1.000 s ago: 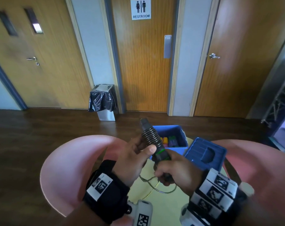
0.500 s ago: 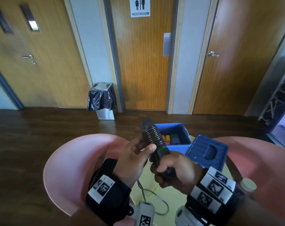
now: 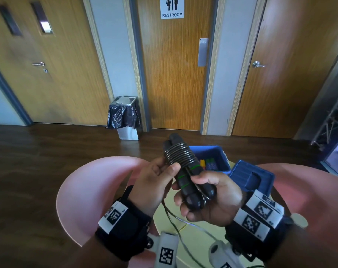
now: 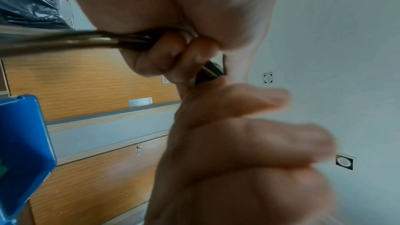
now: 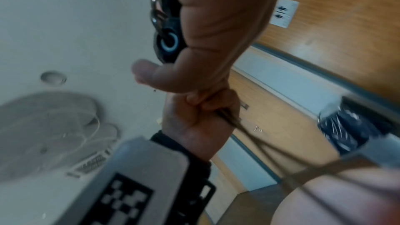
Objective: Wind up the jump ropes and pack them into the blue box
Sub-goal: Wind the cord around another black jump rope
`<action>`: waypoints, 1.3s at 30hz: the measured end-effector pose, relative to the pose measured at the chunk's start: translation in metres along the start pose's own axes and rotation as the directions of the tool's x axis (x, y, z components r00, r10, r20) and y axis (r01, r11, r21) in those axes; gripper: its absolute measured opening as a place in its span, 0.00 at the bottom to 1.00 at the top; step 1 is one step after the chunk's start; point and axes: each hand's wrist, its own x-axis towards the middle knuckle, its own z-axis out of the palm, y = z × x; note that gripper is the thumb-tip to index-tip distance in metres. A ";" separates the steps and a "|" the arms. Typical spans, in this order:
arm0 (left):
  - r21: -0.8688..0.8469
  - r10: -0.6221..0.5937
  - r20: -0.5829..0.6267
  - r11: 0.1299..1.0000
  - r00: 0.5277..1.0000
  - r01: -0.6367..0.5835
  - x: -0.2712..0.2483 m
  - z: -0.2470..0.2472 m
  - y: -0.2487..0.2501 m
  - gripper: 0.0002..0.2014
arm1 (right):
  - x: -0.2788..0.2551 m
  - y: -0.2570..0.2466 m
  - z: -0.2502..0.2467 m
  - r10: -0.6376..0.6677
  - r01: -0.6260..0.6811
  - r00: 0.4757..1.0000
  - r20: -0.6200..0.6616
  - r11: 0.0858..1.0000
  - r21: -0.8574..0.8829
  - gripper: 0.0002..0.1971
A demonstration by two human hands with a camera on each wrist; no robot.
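Observation:
A black jump rope's two handles [image 3: 189,182], marked with green rings, are held together above the table, with grey cable [image 3: 177,153] coiled around their upper part. My right hand [image 3: 188,190] lies palm up and grips the handles' lower ends [image 5: 168,40]. At the bottom of the coil, my left hand [image 3: 164,169] pinches the cable [image 4: 86,40] in curled fingers [image 5: 201,109]. The loose cable [image 3: 174,217] hangs down to the table. Behind my hands stands the open blue box [image 3: 221,151], coloured items inside it.
The blue lid [image 3: 251,176] leans to the right of the box on a round yellow table [image 3: 195,236]. Pink chairs stand left [image 3: 90,190] and right [image 3: 309,190]. A lined bin [image 3: 123,117] and wooden doors are behind.
My right hand has turned palm up, so the handles' lower ends now show. The bundle has dropped lower and tilted. My left hand stays at the coil.

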 end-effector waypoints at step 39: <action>0.403 0.202 -0.325 0.913 0.924 -0.058 0.009 0.015 0.005 0.09 | 0.017 -0.010 0.019 -0.456 -0.280 0.791 -0.407 0.321 -0.905 0.21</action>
